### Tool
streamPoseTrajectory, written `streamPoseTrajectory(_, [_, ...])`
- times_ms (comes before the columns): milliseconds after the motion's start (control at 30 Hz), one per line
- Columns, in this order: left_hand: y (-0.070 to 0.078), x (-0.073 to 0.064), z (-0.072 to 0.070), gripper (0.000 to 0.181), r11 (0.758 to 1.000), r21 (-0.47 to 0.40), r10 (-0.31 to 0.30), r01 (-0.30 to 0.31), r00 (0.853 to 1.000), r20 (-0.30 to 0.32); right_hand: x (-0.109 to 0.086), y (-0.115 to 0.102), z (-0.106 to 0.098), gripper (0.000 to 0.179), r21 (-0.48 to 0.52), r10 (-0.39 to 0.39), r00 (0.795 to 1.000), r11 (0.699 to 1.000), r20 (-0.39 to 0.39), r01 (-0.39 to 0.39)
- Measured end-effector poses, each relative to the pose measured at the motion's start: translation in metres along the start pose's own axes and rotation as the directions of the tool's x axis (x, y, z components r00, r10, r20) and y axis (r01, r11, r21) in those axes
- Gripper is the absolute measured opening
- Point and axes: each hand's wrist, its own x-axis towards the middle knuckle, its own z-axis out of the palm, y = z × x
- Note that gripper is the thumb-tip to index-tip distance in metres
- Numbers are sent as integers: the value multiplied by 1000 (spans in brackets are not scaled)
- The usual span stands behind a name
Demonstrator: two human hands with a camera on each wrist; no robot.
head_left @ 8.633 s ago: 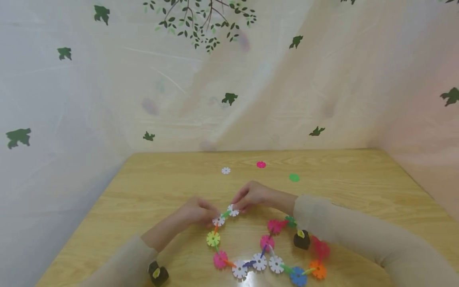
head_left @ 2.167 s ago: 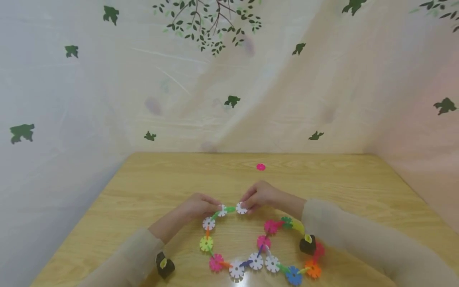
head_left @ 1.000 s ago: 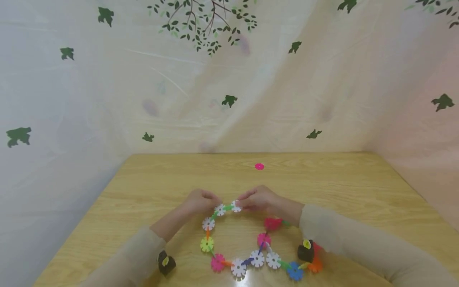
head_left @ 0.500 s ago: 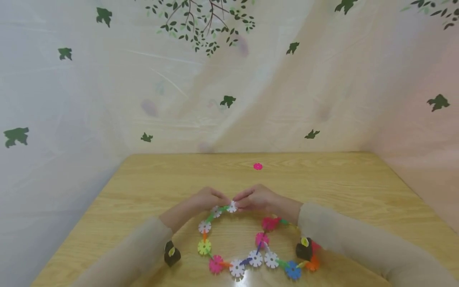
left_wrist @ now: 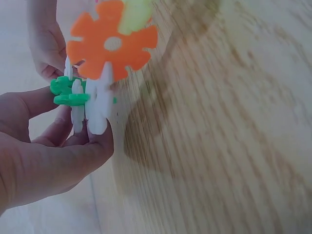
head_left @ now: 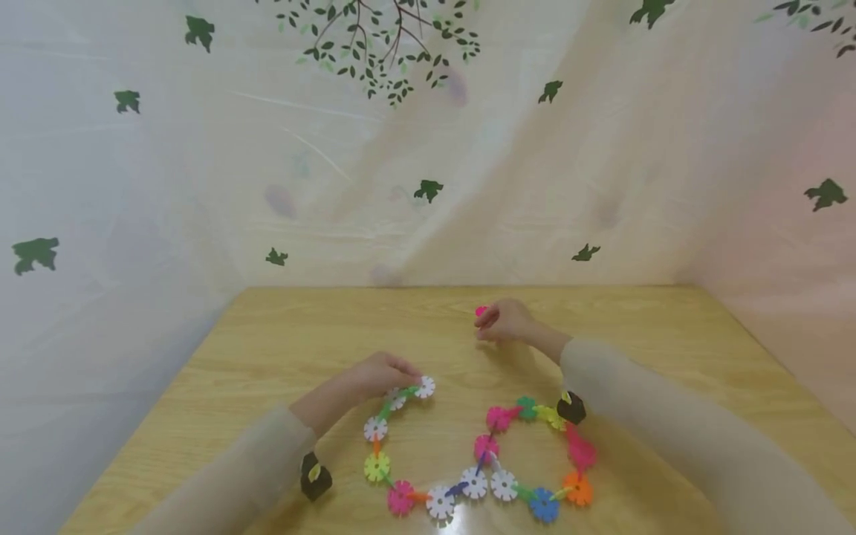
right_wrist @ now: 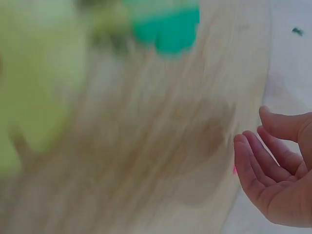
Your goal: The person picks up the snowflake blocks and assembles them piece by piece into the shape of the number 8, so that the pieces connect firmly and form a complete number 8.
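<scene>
My left hand (head_left: 377, 374) pinches the upper left end of a chain of slotted plastic flower discs. In the left wrist view its thumb and fingers grip a white flower disc (left_wrist: 97, 105) beside green ones (left_wrist: 66, 92), with an orange disc (left_wrist: 102, 36) above. A white disc (head_left: 424, 386) forms the chain's end in the head view. Towards the table's back, my right hand (head_left: 508, 321) reaches over a loose pink flower disc (head_left: 481, 311), partly hidden by the fingers. Thumb and fingers stand apart in the right wrist view, nothing seen between them; only a pink sliver (right_wrist: 234, 169) shows behind.
On the wooden table (head_left: 321, 319), the chain curves past a blue disc (head_left: 545, 505) into a closed-looking ring at right, under my right forearm. A dark wrist device hangs at each cuff. A pale curtain (head_left: 374, 186) with leaf prints stands behind the table.
My right hand has let go of the chain's white end disc and moved back to the pink disc. Earlier, the loose white and green discs left the table's back. My left hand keeps its hold.
</scene>
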Motion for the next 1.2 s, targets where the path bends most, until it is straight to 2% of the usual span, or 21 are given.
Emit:
streamPoseTrajectory(100, [0, -2, 0, 20, 1000, -3, -4, 4, 1000, 3, 10, 10, -10, 22, -149, -55, 995, 988, -79, 43])
streamPoseTrajectory(200, [0, -3, -1, 21, 1000, -5, 4, -4, 1000, 3, 20, 15, -17, 25, -220, -90, 989, 973, -113, 64])
streamPoseTrajectory(333, [0, -1, -2, 20, 1000, -11, 14, -14, 1000, 7, 31, 14, -20, 37, -282, -87, 994, 957, -65, 65])
streamPoseTrajectory(400, [0, 1, -2, 20, 1000, -14, 21, -21, 1000, 9, 35, 13, -19, 40, -338, -96, 995, 938, -32, 79])
streamPoseTrajectory(567, [1, 1, -2, 21, 1000, -7, 29, -29, 999, 21, 36, 14, -15, 28, -401, -136, 991, 909, -16, 118])
streamPoseTrajectory(700, [3, 1, -3, 22, 1000, -1, 29, -29, 1000, 12, 34, 14, -15, 18, -374, -139, 990, 920, -33, 117])
streamPoseTrajectory(967, [2, 0, -4, 21, 1000, 1, 16, -16, 1000, 13, 26, 13, -18, 21, -263, -78, 993, 963, -87, 53])
streamPoseTrajectory(1200, [-1, -3, -2, 23, 1000, -19, -22, 22, 999, 24, 17, 10, -13, 17, -186, -29, 997, 982, -71, 15])
